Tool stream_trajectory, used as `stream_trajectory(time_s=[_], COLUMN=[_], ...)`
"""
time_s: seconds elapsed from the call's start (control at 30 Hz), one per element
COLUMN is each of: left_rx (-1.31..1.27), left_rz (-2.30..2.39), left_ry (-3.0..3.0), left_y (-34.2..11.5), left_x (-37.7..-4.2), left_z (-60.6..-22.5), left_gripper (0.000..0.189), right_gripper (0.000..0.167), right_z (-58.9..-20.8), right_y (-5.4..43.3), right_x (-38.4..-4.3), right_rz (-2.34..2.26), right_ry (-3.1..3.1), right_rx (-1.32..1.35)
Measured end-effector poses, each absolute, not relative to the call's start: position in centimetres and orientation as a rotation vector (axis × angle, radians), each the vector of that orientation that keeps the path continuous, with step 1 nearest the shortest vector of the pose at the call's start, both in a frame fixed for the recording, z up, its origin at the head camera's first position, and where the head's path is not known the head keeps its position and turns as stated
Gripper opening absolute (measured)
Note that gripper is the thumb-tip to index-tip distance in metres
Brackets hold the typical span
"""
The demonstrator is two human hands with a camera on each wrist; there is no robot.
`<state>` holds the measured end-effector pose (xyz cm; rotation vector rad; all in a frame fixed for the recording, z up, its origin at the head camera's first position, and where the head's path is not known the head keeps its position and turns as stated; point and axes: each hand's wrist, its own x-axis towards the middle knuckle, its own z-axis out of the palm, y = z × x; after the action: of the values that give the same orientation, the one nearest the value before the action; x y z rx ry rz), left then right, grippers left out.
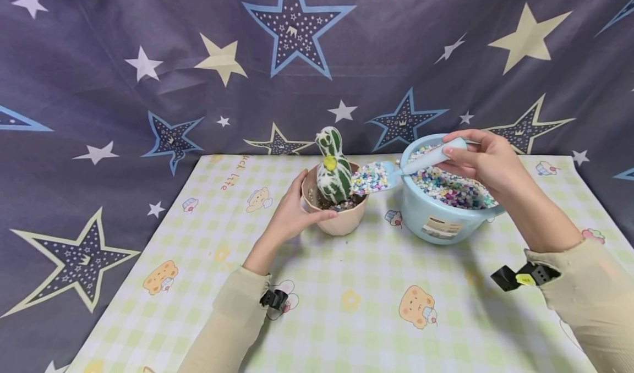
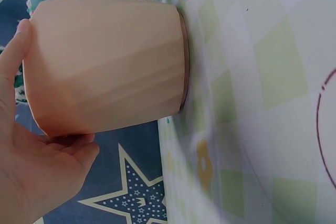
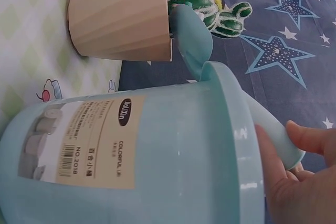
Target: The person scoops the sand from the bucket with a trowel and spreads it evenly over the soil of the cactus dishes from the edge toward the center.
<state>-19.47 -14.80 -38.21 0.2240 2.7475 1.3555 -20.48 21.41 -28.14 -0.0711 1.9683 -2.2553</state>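
My right hand (image 1: 487, 155) grips the handle of a light blue scoop (image 1: 431, 158), whose blade is heaped with small multicoloured pebbles (image 1: 370, 177). The blade reaches over the rim of a peach flowerpot (image 1: 342, 223), right beside a green cactus (image 1: 334, 180) with white stripes and a yellow flower. Around the left side of the pot my left hand (image 1: 292, 208) holds it, thumb along the front rim; the left wrist view shows fingers behind the pot wall (image 2: 105, 66). Some pebbles lie in the pot at the cactus base. In the right wrist view the scoop's underside (image 3: 191, 38) shows.
A light blue bucket (image 1: 421, 219) with a paper label stands right of the pot, holding many coloured pebbles (image 1: 451, 188). Under both lies a green checked tablecloth (image 1: 346, 329) with cartoon prints. A dark star-patterned curtain (image 1: 178, 26) hangs behind the table.
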Motion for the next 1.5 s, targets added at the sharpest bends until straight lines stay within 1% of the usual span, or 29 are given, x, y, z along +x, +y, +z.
stream_trajectory(time_s=[0.83,1.07,1.5], left_rx=[0.205,0.199,0.158], left_rz=[1.362,1.358,1.355], left_ry=[2.745,2.751,2.763], left_y=[-14.8,-14.7,-14.4], left_x=[-19.4,-19.3,-19.1], left_z=[-38.1,-38.0,-38.1], left_gripper=[0.119,0.121,0.122], right_gripper=[0.013,0.01,0.012], right_z=[-27.3,-27.0,-27.1], right_y=[20.7,20.4,20.1], right_x=[-20.8,-20.8,-20.9], right_rz=[-2.115,-2.052,-2.004], right_ry=[2.136,2.176,2.246], right_rx=[-0.067,-0.045,-0.078])
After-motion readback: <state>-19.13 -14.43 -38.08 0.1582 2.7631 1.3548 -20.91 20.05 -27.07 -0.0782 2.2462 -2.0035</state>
